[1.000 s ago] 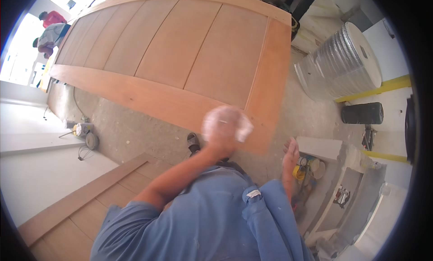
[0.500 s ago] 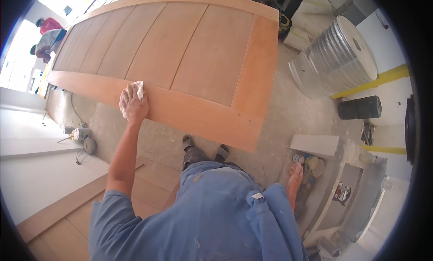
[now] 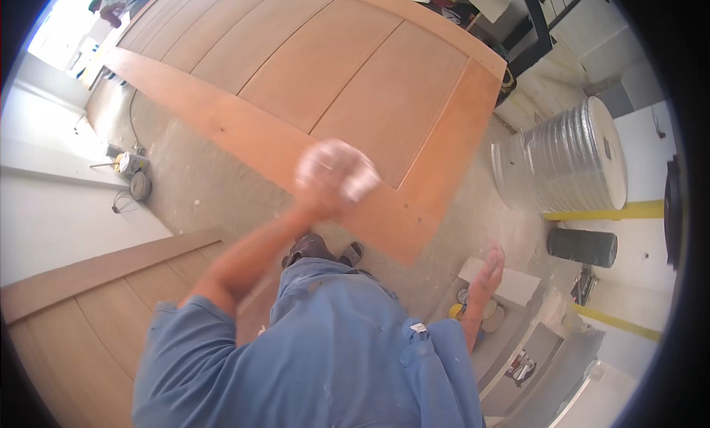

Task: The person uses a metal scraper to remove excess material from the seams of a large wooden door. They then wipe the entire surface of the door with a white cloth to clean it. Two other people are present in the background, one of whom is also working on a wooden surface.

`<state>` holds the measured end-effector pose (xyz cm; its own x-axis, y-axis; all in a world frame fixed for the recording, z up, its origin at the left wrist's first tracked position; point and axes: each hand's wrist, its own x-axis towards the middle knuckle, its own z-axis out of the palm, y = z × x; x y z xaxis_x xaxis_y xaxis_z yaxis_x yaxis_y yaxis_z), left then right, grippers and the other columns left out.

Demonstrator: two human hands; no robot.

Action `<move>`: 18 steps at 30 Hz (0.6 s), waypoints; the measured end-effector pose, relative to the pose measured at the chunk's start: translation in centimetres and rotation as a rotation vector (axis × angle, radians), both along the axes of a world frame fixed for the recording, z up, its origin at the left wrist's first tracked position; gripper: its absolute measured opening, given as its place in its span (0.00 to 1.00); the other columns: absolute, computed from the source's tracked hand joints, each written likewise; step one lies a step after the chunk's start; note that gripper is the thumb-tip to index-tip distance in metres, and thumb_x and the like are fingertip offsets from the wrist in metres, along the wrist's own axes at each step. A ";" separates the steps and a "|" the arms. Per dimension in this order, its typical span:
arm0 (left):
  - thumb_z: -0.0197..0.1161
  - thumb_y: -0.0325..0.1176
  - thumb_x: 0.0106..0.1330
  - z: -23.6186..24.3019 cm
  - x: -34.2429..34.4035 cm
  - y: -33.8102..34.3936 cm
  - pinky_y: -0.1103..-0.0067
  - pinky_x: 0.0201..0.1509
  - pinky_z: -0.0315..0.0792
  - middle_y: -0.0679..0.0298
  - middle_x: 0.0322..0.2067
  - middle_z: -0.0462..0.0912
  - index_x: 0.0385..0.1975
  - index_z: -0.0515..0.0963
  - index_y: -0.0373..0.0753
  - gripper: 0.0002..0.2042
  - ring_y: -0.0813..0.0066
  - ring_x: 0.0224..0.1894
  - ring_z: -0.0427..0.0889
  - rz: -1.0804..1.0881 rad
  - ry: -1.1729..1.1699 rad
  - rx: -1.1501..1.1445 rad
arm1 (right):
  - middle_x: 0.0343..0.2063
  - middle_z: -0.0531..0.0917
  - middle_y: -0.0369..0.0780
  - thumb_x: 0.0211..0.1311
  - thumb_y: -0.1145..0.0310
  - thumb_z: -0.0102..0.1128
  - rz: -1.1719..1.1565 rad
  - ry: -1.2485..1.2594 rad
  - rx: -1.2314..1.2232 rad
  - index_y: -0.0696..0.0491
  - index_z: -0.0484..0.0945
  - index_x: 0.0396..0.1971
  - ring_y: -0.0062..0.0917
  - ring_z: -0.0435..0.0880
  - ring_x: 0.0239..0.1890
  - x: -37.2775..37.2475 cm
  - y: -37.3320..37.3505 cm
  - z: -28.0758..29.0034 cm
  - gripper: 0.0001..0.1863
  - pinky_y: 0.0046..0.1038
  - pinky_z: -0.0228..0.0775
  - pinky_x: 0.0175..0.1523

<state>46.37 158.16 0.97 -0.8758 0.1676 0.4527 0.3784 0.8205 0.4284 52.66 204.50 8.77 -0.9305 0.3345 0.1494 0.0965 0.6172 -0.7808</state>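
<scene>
A large wooden door panel [image 3: 296, 65] with grooved boards and a smooth orange-brown frame lies raised in front of me. My left hand [image 3: 325, 187], smeared by motion, is over the near frame edge by the panel's right-hand part. A crumpled white rag [image 3: 342, 164] is in its grip; the blur hides whether the rag touches the wood. My right hand [image 3: 487, 275] is apart from the panel at my right side, holding nothing, its fingers stretched out.
Another wooden panel [image 3: 96, 317] lies at lower left. At right stand a big silver foil roll [image 3: 555, 162], a dark cylinder [image 3: 582, 247] and a grey box-like frame [image 3: 510, 361]. Cans [image 3: 133, 163] sit left by the wall; another person [image 3: 122, 0] bends at far left.
My left hand has swept right along the frame with the rag. My right hand has risen a little beside me. The view has shifted, with the panel now farther right.
</scene>
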 end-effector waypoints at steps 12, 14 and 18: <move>0.59 0.54 0.77 -1.1 3.1 3.8 0.53 0.91 0.40 0.53 0.85 0.60 0.83 0.65 0.36 0.39 0.54 0.88 0.52 0.168 -0.108 -0.361 | 0.86 0.51 0.57 0.86 0.49 0.48 0.620 -0.180 0.626 0.60 0.54 0.85 0.56 0.48 0.87 -0.9 -16.6 -0.9 0.40 0.55 0.40 0.88; 0.63 0.60 0.74 6.2 2.5 3.0 0.53 0.89 0.47 0.55 0.83 0.65 0.81 0.68 0.41 0.41 0.55 0.86 0.59 -0.255 -0.261 -0.060 | 0.86 0.50 0.58 0.86 0.47 0.46 0.632 -0.212 0.606 0.61 0.52 0.85 0.57 0.47 0.87 -1.3 -19.5 -2.2 0.42 0.56 0.37 0.88; 0.64 0.62 0.74 4.4 0.5 -8.3 0.51 0.87 0.52 0.57 0.81 0.69 0.80 0.71 0.46 0.39 0.56 0.85 0.62 0.037 -0.134 -0.086 | 0.86 0.47 0.57 0.86 0.50 0.43 0.528 -0.308 0.707 0.61 0.50 0.86 0.57 0.44 0.87 -1.8 -23.8 -2.0 0.41 0.57 0.33 0.88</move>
